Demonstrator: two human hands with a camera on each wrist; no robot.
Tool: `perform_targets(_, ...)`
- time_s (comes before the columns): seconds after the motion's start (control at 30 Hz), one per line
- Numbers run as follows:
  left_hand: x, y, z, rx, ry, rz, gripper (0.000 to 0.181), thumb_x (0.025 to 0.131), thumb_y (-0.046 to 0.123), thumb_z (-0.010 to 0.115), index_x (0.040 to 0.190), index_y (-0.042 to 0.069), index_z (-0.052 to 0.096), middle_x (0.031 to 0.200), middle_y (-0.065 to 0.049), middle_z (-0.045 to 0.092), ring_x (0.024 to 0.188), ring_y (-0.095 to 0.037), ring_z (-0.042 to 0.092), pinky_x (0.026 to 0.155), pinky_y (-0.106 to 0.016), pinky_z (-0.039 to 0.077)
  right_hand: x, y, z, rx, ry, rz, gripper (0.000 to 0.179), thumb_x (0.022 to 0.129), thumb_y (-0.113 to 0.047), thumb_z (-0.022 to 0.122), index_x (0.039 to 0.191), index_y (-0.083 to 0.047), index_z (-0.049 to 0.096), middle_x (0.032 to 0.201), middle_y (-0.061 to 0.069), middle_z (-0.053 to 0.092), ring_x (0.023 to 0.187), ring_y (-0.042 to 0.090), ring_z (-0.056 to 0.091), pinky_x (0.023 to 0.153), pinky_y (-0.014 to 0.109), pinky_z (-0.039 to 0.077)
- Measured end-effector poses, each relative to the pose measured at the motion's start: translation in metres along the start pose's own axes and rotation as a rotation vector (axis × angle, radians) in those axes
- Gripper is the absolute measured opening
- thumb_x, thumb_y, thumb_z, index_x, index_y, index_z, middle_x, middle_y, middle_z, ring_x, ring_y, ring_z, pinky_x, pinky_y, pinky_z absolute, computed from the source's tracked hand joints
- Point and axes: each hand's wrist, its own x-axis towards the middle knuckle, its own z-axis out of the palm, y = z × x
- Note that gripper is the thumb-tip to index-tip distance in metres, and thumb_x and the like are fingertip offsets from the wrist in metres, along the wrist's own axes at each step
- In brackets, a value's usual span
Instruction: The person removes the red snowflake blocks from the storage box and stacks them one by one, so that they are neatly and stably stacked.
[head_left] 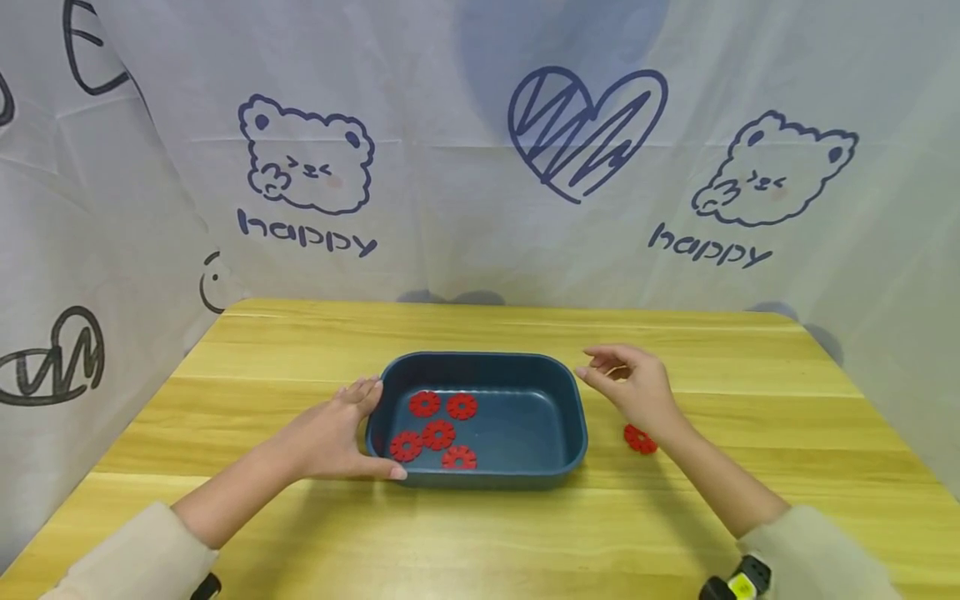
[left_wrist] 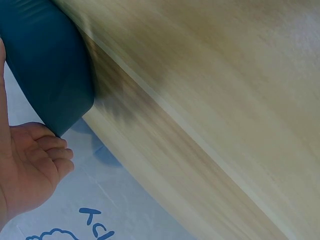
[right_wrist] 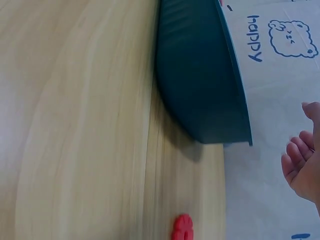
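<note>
A dark blue rectangular bin [head_left: 517,433] stands on the table. Several red, notched snowflake-shaped discs [head_left: 438,434] lie in its left half. My left hand [head_left: 341,433] grips the bin's left end, thumb along the front rim and fingers at the back corner; the left wrist view shows those fingers [left_wrist: 55,150] bent against the bin wall [left_wrist: 50,65]. Just off the bin's right rim hovers my right hand [head_left: 637,387], its fingers loosely curled around nothing. Another red disc [head_left: 640,439] lies on the table beneath the right wrist, partly cut off in the right wrist view [right_wrist: 182,228].
The wood-grain table [head_left: 300,550] extends around the bin on all sides. Behind it hangs a pale cloth [head_left: 442,233] printed with bears, a heart and lettering. A dark wrist strap with a yellow patch [head_left: 742,585] shows at the right sleeve.
</note>
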Motion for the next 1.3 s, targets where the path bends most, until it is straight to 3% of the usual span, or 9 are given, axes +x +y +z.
perform_targets(0.47,0.001,0.0,-0.001,0.005,-0.003,0.004,0.117,0.065,0.074,0.062,0.141,-0.009,0.029,0.149,-0.026,0.025,0.135,-0.048,0.025,0.104,-0.058,0.032,0.013,-0.012,0.03,0.06,-0.039,0.018,0.029,0.081,-0.012,0.071,0.105,0.002,0.068,0.087,0.015,0.065,0.075,0.009,0.058,0.069,0.017,0.049)
perform_targets(0.83,0.001,0.001,-0.001,0.006,-0.007,0.0,0.116,0.066,0.073,0.063,0.141,-0.009,0.028,0.149,-0.027,0.024,0.134,-0.05,0.026,0.102,-0.059,0.033,0.015,-0.02,0.062,0.106,-0.138,0.017,0.03,0.081,-0.012,0.071,0.105,0.006,0.066,0.085,0.015,0.064,0.074,0.017,0.059,0.064,0.017,0.048)
perform_targets(1.3,0.001,0.0,-0.001,0.011,-0.003,0.011,0.116,0.066,0.073,0.062,0.141,-0.009,0.028,0.149,-0.027,0.024,0.134,-0.049,0.026,0.103,-0.058,0.032,0.015,-0.025,0.104,0.012,-0.22,0.05,0.03,0.079,-0.015,0.074,0.102,0.003,0.068,0.081,0.009,0.065,0.071,0.013,0.057,0.062,0.019,0.047)
